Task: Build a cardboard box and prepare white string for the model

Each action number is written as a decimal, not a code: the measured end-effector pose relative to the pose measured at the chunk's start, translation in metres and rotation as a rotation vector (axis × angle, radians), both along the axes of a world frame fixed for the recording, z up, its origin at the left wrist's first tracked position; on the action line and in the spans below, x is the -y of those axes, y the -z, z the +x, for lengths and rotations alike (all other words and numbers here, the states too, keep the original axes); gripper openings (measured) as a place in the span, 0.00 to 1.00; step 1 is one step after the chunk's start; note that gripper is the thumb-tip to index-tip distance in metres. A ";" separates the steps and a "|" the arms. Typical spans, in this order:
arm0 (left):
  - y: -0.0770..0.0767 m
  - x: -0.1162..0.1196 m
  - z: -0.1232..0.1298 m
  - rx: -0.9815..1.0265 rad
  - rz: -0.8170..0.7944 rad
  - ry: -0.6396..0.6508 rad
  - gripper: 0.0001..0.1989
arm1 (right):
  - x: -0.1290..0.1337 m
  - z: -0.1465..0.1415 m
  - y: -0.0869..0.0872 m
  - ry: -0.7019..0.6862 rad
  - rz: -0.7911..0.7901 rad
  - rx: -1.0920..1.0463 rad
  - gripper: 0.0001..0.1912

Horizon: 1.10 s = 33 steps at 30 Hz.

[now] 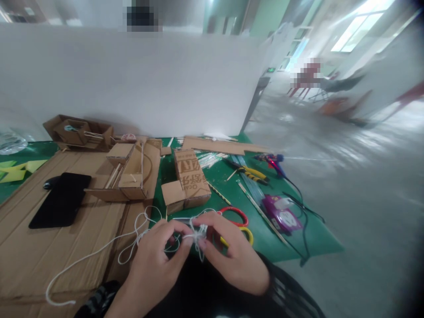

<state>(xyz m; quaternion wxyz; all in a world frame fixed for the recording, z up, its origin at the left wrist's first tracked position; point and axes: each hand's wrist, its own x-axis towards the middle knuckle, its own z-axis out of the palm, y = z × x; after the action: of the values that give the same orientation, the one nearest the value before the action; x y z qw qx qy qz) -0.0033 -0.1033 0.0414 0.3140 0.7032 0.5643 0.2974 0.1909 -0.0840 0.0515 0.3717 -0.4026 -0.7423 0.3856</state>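
Note:
A tangle of white string [198, 234] sits between my two hands at the near edge of the table. My left hand [162, 251] pinches it between thumb and forefinger. From the other side my right hand [228, 249] grips the same bundle with its fingertips. A long loose tail of the string loops left over the cardboard and ends near its front edge. Scissors with one red handle [236, 214] and one yellow handle [247, 236] lie beside my right hand, partly hidden by it. Just beyond my hands stands a small cardboard box [192, 176].
Cardboard structures [129, 172] and a black tablet-like slab [62, 198] rest on a large cardboard sheet at left. Yellow-handled pliers [253, 174], a glue gun [273, 163], a purple power strip [281, 212] with cables, and thin sticks [212, 159] lie right of centre. A white partition [132, 79] stands behind.

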 end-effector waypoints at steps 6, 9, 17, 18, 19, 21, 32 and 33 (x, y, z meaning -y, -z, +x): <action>-0.003 -0.001 0.003 0.011 -0.021 0.006 0.10 | 0.000 -0.004 0.002 0.022 -0.065 -0.108 0.05; -0.003 -0.002 0.004 -0.012 -0.027 0.008 0.08 | -0.001 -0.004 0.005 0.038 -0.097 -0.176 0.05; -0.002 -0.003 0.006 -0.095 -0.081 -0.002 0.05 | -0.004 -0.003 0.016 0.125 -0.396 -0.536 0.12; -0.002 -0.003 0.005 -0.108 -0.078 -0.012 0.05 | -0.005 -0.002 0.018 0.134 -0.428 -0.574 0.12; -0.002 -0.003 0.005 -0.120 -0.072 -0.023 0.05 | -0.006 -0.001 0.019 0.146 -0.449 -0.607 0.13; -0.001 -0.003 0.004 -0.125 -0.066 -0.058 0.06 | -0.008 0.001 0.021 0.178 -0.466 -0.668 0.13; 0.005 -0.001 -0.004 -0.112 0.013 -0.232 0.08 | -0.017 0.008 0.020 0.340 -0.554 -0.904 0.13; 0.005 -0.001 -0.004 -0.106 0.024 -0.232 0.08 | -0.017 0.008 0.020 0.353 -0.553 -0.911 0.13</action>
<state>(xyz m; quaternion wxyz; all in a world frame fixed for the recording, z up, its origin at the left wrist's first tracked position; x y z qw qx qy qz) -0.0073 -0.1024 0.0369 0.2389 0.6516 0.6541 0.3007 0.1990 -0.0666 0.0311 0.5941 -0.3962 -0.2993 0.6328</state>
